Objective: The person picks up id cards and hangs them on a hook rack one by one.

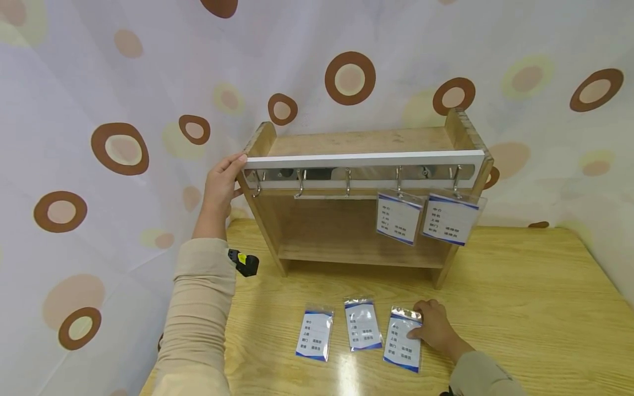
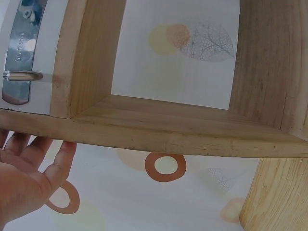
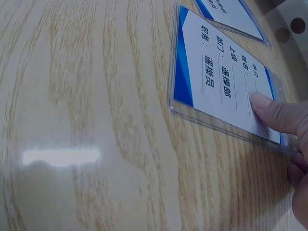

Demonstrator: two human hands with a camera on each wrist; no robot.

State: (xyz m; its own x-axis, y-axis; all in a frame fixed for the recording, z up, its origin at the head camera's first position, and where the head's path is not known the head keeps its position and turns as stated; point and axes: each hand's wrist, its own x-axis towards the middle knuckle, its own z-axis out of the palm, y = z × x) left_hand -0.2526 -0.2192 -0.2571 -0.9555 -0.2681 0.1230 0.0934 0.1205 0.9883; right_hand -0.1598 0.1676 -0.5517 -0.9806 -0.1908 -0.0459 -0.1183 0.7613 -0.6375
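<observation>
My left hand (image 1: 221,184) grips the front upper left corner of a wooden shelf (image 1: 332,258), its fingertips against the side panel in the left wrist view. With my right hand (image 1: 435,327) I pinch the top right edge of a badge in a clear sleeve (image 1: 402,341). The thumb (image 3: 274,113) lies across the badge's printed face; the other fingers are partly hidden at its edge. Left of it on the table lie a middle badge (image 1: 363,324) and a left badge (image 1: 315,334). Two more, an inner badge (image 1: 398,217) and an outer badge (image 1: 451,219), hang from hooks on the shelf.
A white rail (image 1: 366,159) with a row of metal hooks crosses the shelf's upper front. The left hook (image 1: 256,186), second hook (image 1: 299,184) and middle hook (image 1: 348,182) hold nothing. The shelf stands on a wood-grain table (image 1: 535,297) before a patterned wall covering (image 1: 396,33).
</observation>
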